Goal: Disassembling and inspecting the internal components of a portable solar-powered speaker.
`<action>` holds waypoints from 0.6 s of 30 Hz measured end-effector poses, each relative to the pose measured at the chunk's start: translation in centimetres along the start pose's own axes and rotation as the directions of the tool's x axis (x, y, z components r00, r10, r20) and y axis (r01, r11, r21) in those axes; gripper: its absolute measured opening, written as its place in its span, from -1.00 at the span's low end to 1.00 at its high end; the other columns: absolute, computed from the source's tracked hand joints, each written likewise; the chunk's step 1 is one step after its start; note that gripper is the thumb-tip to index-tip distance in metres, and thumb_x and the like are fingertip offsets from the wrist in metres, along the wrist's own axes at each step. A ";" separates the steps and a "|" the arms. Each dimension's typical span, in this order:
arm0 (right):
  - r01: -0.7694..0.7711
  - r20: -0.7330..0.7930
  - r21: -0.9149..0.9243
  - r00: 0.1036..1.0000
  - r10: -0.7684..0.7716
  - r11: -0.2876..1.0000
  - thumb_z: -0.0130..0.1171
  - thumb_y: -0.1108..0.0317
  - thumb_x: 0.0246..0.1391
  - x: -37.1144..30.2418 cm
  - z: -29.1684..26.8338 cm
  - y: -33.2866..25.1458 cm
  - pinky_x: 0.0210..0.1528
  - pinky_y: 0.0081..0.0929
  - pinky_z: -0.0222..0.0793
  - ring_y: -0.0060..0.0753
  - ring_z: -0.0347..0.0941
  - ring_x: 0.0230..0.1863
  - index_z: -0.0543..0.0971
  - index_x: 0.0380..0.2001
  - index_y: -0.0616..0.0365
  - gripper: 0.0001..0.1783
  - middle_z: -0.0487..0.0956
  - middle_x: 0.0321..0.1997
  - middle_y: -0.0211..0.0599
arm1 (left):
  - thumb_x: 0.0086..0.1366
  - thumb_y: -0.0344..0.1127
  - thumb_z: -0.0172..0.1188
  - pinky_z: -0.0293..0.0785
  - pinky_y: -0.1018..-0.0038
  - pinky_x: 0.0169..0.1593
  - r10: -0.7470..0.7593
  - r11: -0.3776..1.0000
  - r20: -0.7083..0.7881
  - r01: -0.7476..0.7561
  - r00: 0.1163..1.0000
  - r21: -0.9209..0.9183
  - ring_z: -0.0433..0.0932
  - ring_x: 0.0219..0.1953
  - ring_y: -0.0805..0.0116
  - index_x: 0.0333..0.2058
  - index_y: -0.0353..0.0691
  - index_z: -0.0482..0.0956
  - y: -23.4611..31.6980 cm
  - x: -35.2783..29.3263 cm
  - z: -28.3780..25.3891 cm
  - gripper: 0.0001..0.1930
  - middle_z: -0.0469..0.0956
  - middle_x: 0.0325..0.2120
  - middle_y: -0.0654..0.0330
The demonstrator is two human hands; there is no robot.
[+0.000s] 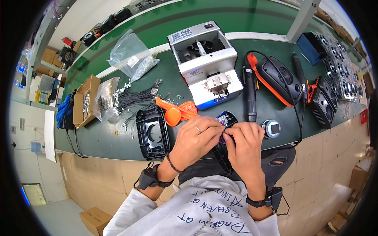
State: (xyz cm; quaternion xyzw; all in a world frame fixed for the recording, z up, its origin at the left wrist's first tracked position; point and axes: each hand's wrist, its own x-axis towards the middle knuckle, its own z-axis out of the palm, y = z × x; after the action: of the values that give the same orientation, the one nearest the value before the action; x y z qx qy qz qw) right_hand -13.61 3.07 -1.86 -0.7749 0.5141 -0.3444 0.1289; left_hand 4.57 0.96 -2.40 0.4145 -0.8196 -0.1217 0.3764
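My left hand (197,137) and my right hand (245,147) come together over a black plastic housing (223,159) at the bench's front edge. Both hands are closed, thumbs and fingers pinched close to each other; what lies between the fingertips is too small and covered to name. A small circuit board (223,118) with coloured wires shows in the housing's far end, just beyond my fingers. Left of my left hand lies a second black housing shell (152,135) with a round opening. Orange plastic parts (173,116) rest behind that hand. A round silver speaker (271,129) sits beside my right hand.
A white screw-feeding machine (206,67) stands behind my hands. Right of it are an electric screwdriver (249,94), a cable and black speaker boxes (280,76). To the left lie bundled black wires (136,98), a bag of screws (132,59) and a cardboard box (84,103).
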 end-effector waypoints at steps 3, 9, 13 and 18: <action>-0.003 -0.014 -0.015 1.000 0.003 1.000 0.30 0.39 0.10 -0.1 0.1 -0.1 0.07 -0.17 0.16 -0.19 0.39 -0.08 0.59 -0.27 0.15 -0.86 0.51 -0.21 -0.33 | 0.01 -0.52 0.43 0.60 0.36 -0.10 -0.009 1.000 -0.043 0.010 0.999 0.022 0.69 -0.17 0.22 -0.30 -0.21 0.69 0.0 -0.1 0.5 -0.77 0.67 -0.30 0.22; -0.033 -0.032 0.032 0.999 0.034 0.999 0.31 0.37 0.11 -0.1 0.1 0.0 0.06 -0.16 0.17 -0.18 0.39 -0.10 0.60 -0.27 0.14 -0.86 0.51 -0.21 -0.33 | 0.05 -0.54 0.42 0.60 0.37 -0.13 -0.108 0.991 -0.088 0.100 0.990 -0.092 0.69 -0.24 0.21 -0.30 -0.25 0.68 0.0 -0.1 0.9 -0.80 0.68 -0.33 0.14; -0.037 -0.032 0.041 0.999 0.039 0.998 0.31 0.37 0.12 -0.1 -0.1 -0.1 0.06 -0.16 0.17 -0.18 0.39 -0.10 0.61 -0.27 0.14 -0.86 0.51 -0.21 -0.33 | 0.14 -0.54 0.38 0.60 0.40 -0.12 -0.314 0.908 -0.026 0.292 0.949 -0.300 0.70 -0.23 0.19 -0.29 -0.31 0.69 0.4 -0.2 0.6 -0.85 0.69 -0.33 0.08; -0.021 -0.040 0.024 0.999 0.022 1.000 0.30 0.38 0.12 -0.2 0.0 0.0 0.07 -0.15 0.16 -0.17 0.39 -0.10 0.61 -0.25 0.15 -0.85 0.51 -0.19 -0.32 | 0.17 -0.51 0.39 0.60 0.42 -0.13 -0.316 0.908 0.064 0.322 0.946 -0.270 0.70 -0.23 0.20 -0.25 -0.32 0.70 1.1 0.6 -1.0 -0.84 0.69 -0.28 0.09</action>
State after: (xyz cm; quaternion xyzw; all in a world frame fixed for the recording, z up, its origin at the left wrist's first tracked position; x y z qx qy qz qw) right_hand -13.67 3.25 -1.94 -0.7608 0.5207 -0.3646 0.1312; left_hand 4.36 1.27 -0.85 0.4849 -0.7192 -0.2989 0.3979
